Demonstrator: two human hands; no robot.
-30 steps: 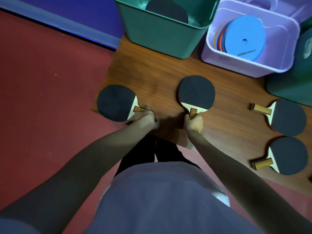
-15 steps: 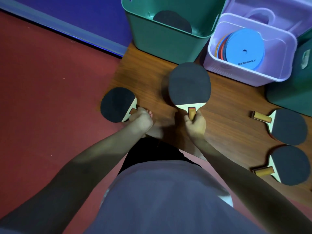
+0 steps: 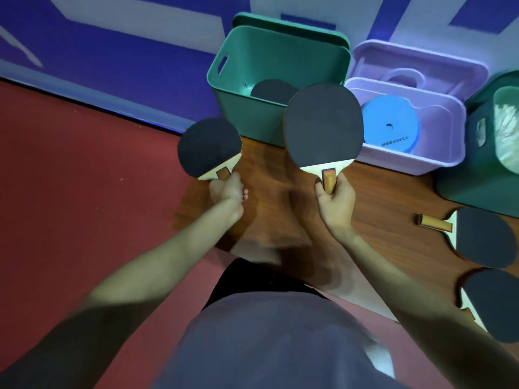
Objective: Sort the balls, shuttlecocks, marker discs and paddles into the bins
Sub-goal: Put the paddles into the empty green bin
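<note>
My left hand (image 3: 227,192) grips the handle of a black-faced paddle (image 3: 209,147), held up off the wooden board at its left edge. My right hand (image 3: 335,200) grips the handle of a second black paddle (image 3: 323,124), raised in front of the light green bin (image 3: 224,88). That bin holds one black paddle (image 3: 269,89) at its bottom. Two more paddles lie on the board at the right, one (image 3: 486,237) above the other (image 3: 494,304). Blue marker discs (image 3: 390,122) sit in the lilac bin (image 3: 449,158).
A dark green bin (image 3: 477,181) at the far right holds white shuttlecocks (image 3: 508,127). The wooden board (image 3: 269,178) lies on a red floor against a blue wall. My grey shirt fills the bottom of the view.
Both hands have lifted their paddles off the board and carried them up and forward, toward the light green bin. The view has tilted up, showing more of the wall and bins.
</note>
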